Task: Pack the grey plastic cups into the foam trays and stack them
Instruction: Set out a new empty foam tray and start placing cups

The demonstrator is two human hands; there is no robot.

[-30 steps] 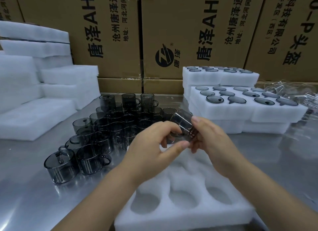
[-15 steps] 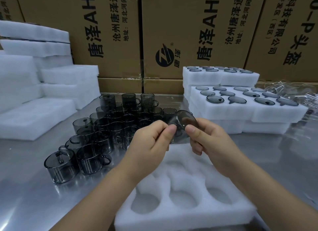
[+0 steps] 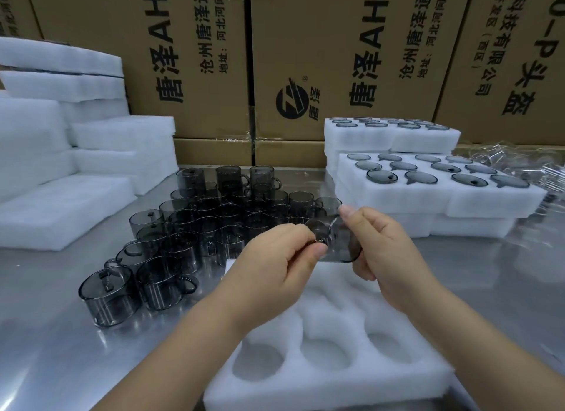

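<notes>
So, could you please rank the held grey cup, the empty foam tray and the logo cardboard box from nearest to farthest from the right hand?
1. Grey cup, gripped in the right hand, centre.
2. Empty foam tray, just below that hand, in front.
3. Logo cardboard box, upright at the back.

Nearest us on the steel worktop [image 3: 61,349] lies a white foam tray with round pockets [image 3: 321,389]. Above its far edge our left hand [image 3: 275,267] and right hand [image 3: 385,251] hold one grey plastic cup [image 3: 339,245]. Behind and left of the tray stand the loose grey plastic cups [image 3: 214,221]; left of those, stacked white foam slabs [image 3: 61,208]; at right rear, stacked foam trays filled with cups [image 3: 458,202]. Brown cardboard boxes [image 3: 367,58] stand behind everything.
</notes>
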